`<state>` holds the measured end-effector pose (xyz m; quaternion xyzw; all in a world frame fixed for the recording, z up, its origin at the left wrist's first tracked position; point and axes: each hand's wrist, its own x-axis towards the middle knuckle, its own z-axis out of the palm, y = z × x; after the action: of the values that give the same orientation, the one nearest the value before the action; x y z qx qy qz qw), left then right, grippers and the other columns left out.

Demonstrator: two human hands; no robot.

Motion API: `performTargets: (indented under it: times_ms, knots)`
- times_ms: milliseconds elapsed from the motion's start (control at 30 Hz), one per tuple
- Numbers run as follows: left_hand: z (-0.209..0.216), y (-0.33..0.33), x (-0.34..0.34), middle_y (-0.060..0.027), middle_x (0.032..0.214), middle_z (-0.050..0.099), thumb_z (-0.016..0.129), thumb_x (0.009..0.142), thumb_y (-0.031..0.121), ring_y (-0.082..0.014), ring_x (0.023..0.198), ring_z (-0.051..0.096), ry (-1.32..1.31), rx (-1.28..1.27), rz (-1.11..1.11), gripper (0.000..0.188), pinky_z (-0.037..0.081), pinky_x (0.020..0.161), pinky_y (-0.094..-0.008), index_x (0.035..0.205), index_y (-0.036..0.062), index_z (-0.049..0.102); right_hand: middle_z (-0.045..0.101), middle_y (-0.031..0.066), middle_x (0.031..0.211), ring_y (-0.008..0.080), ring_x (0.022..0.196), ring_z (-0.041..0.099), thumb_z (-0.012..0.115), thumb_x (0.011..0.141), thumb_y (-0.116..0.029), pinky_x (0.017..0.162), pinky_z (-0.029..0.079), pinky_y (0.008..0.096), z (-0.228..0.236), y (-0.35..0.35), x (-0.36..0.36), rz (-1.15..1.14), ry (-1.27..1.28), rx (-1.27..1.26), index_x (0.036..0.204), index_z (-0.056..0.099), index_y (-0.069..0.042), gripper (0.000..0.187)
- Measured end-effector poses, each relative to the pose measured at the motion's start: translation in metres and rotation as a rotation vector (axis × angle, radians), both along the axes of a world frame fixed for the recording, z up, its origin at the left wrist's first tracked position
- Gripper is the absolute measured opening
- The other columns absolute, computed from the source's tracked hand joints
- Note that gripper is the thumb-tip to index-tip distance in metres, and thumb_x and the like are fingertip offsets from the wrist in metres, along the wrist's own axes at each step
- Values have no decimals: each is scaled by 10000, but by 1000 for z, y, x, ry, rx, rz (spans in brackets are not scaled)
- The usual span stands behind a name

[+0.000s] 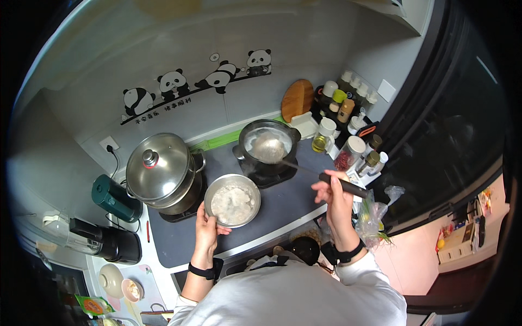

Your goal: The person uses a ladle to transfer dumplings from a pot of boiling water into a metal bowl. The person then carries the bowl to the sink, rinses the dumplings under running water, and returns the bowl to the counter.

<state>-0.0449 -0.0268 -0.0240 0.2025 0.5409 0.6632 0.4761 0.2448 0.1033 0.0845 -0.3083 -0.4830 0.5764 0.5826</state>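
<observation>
My left hand point(207, 227) grips the rim of a round metal bowl point(255, 213), thumb at its near left edge. Inside the bowl is a white, lumpy, flour-like mass point(232, 203). My right hand point(338, 198) is closed on the black handle point(353, 187) of a long metal ladle. The ladle's round head point(268, 148) is in a dark two-handled pot point(243, 162) of cloudy, whitish liquid. I cannot tell whether the head has holes. The bowl is held above the dark grey counter mat, nearer to me than the pot.
Left of the bowl stands a large lidded steel pot point(157, 168) on a burner. A green kettle point(111, 195) and a black appliance point(117, 242) are farther left. Seasoning bottles and jars point(350, 149) crowd the right corner, near a round wooden board point(297, 100). A plastic bag point(372, 220) hangs at right.
</observation>
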Motion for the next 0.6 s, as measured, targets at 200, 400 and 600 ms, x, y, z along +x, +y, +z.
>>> performTargets:
  times_ms: [200, 400, 600]
  knots:
    - [-5, -8, -5, -243, 1148, 567, 307, 903, -47, -272, 519, 650, -42, -1, 0, 571, 571, 424, -294, 1445, 58, 164, 665, 216, 884, 141, 637, 605, 431, 1020, -224, 584, 568, 287, -10, 47, -25, -23, -64, -2, 1104, 478, 3, 247]
    - [-8, -12, -6, -240, 1174, 559, 305, 890, -53, -271, 529, 652, -29, 10, 5, 576, 568, 425, -294, 1441, 54, 173, 671, 191, 768, 138, 551, 602, 466, 1010, -276, 498, 547, 272, -29, 74, -47, -60, -182, 27, 1046, 496, 13, 292]
    - [-5, -12, -6, -245, 1164, 563, 306, 898, -51, -267, 533, 652, -21, 21, 30, 572, 567, 426, -293, 1442, 60, 169, 660, 157, 663, 114, 456, 564, 477, 1007, -262, 410, 478, 239, -40, 81, -48, -160, -234, 71, 959, 498, 5, 272]
